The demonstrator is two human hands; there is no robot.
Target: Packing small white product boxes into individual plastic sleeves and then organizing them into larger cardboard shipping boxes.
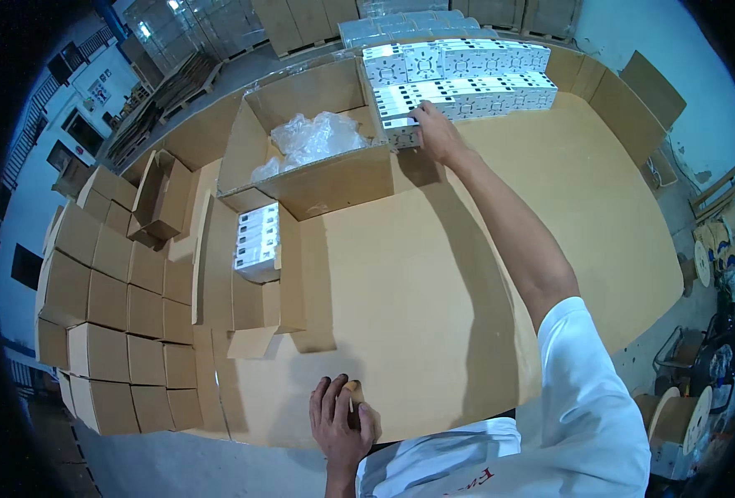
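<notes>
My right hand (436,129) reaches far across the cardboard-covered table (434,274) and grips a small white box (401,126) at the near left end of a stacked row of white boxes (467,79). My left hand (340,419) rests at the table's near edge, fingers curled over a small tan object I cannot identify. A small open carton (255,266) at the left holds several white boxes (258,241) standing on edge.
A large open cardboard carton (318,178) with clear plastic bags (309,139) stands beside the white stack. Closed brown cartons (110,315) are stacked along the left. Cable spools (683,415) and flat cardboard sheets sit on the floor at the right.
</notes>
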